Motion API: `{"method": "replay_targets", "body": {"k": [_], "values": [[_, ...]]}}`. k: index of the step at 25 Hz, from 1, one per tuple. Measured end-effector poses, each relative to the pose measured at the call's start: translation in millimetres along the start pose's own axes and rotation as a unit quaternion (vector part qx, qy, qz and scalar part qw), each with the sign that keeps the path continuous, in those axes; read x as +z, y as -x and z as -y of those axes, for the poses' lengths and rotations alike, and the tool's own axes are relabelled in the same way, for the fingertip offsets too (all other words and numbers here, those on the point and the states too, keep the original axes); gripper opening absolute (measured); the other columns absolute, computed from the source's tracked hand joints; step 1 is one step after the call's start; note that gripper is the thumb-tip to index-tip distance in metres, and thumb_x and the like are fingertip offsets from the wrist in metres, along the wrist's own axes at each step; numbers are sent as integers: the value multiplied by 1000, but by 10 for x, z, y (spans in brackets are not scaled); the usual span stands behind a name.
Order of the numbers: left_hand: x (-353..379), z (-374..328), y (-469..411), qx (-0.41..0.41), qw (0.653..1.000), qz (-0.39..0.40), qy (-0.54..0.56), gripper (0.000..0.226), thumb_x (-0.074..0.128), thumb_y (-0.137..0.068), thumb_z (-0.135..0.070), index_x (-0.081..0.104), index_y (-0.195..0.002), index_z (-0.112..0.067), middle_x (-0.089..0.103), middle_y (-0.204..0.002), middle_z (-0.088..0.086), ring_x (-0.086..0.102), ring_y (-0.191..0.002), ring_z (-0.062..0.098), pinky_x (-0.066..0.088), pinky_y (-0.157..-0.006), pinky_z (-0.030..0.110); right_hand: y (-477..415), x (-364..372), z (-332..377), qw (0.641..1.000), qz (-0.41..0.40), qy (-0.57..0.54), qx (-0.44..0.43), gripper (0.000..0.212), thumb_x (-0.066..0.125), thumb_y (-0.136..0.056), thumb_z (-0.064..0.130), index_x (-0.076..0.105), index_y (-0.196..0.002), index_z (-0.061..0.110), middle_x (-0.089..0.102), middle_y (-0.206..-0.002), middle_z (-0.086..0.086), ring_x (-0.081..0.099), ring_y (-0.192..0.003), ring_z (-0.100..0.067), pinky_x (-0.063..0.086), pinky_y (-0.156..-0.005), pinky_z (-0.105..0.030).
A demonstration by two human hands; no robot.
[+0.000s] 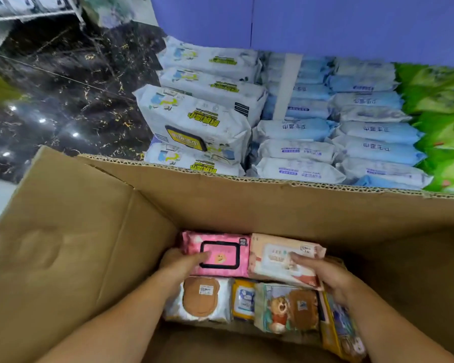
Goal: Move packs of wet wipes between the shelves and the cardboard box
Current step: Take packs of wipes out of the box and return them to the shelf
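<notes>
Both my hands reach down into an open cardboard box (pixel 95 231). My left hand (pixel 180 262) grips the near left edge of a pink wipes pack (pixel 228 248) with a black-framed lid, thumb on top. My right hand (pixel 325 275) holds the right end of a cream and peach wipes pack (pixel 275 255), thumb across its top. Both packs lie flat at the far end of the box floor. Nearer me lie a white pack with a brown lid (pixel 202 299), a yellow pack (pixel 243 299) and a bear-print pack (pixel 286 307).
Beyond the box's far wall a low shelf (pixel 325 22) holds rows of white packs with yellow print (pixel 194 119), pale blue packs (pixel 357 132) and green packs (pixel 446 121). Dark marble floor (pixel 63 87) lies left. Another colourful pack (pixel 338 331) leans at the box's right.
</notes>
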State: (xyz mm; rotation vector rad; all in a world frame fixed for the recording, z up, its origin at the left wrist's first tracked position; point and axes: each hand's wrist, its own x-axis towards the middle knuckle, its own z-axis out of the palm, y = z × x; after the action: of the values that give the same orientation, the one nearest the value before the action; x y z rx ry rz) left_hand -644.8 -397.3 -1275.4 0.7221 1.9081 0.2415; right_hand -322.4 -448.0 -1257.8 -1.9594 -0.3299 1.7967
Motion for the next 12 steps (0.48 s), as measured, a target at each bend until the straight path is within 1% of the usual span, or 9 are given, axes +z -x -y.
{"method": "replay_targets", "body": {"k": [2, 3, 4, 6, 7, 8, 10, 11, 12], "values": [[-19, -48, -11, -22, 997, 75, 9, 72, 99, -50, -45, 70, -106, -11, 74, -102, 6, 71, -89, 19, 60, -79, 35, -15, -4, 13, 1000, 5, -6, -6, 45, 90, -70, 25, 75, -108, 8, 79, -95, -16, 77, -86, -30, 59, -89, -45], [-1, -74, -19, -24, 995, 93, -3, 78, 100, -42, -47, 70, -106, -14, 75, -103, 5, 72, -91, 18, 61, -82, 35, -44, -3, 17, 1000, 1, -2, -23, 45, 91, -67, 25, 75, -107, 9, 79, -95, -14, 77, -86, -29, 59, -90, -46], [38, -74, -63, -13, 995, 93, -18, 88, 99, -34, -53, 70, -108, -16, 75, -107, 3, 72, -94, 18, 61, -85, 37, -45, -1, 27, 999, -4, 0, -40, 48, 92, -64, 26, 76, -106, 11, 79, -95, -12, 77, -87, -28, 59, -91, -47], [118, 13, -225, 11, 996, 46, -81, 120, 92, -18, -74, 65, -122, -21, 72, -119, -2, 70, -105, 18, 59, -92, 37, -48, -13, 3, 998, -12, -2, -65, 53, 93, -60, 26, 75, -108, 12, 79, -96, -11, 77, -89, -29, 58, -92, -51], [137, 3, -215, 32, 993, 26, -109, 130, 88, -12, -80, 61, -125, -22, 70, -122, -3, 68, -109, 18, 57, -93, 37, -51, -49, -19, 997, -14, -5, -71, 53, 93, -61, 25, 74, -109, 12, 79, -97, -12, 77, -89, -30, 58, -91, -52], [180, 75, -337, 53, 992, 18, -113, 132, 85, -11, -84, 58, -125, -21, 68, -120, -4, 67, -108, 18, 56, -92, 36, -49, -81, -32, 997, -16, -8, -72, 51, 92, -64, 23, 73, -110, 12, 79, -96, -12, 77, -89, -30, 59, -90, -51], [158, -95, -88, 86, 992, 21, -93, 121, 87, -20, -81, 59, -117, -16, 70, -111, -1, 68, -99, 18, 56, -80, 31, 14, -124, -23, 997, -26, -4, -79, 48, 92, -66, 22, 73, -109, 12, 79, -94, -12, 77, -86, -30, 60, -87, -51], [144, -184, 36, 92, 993, 17, -70, 109, 91, -28, -75, 62, -113, -12, 72, -108, 2, 70, -93, 16, 55, -73, 28, 55, -133, -3, 996, -32, -7, -82, 48, 92, -67, 22, 72, -108, 12, 79, -93, -12, 78, -85, -30, 60, -86, -52], [117, -279, 169, 99, 994, 23, -40, 89, 95, -41, -65, 67, -106, -11, 75, -103, 3, 70, -86, 13, 55, -66, 25, 135, -137, 46, 995, -37, -14, -87, 48, 93, -66, 22, 72, -108, 11, 79, -93, -11, 78, -85, -30, 60, -86, -52]]}}
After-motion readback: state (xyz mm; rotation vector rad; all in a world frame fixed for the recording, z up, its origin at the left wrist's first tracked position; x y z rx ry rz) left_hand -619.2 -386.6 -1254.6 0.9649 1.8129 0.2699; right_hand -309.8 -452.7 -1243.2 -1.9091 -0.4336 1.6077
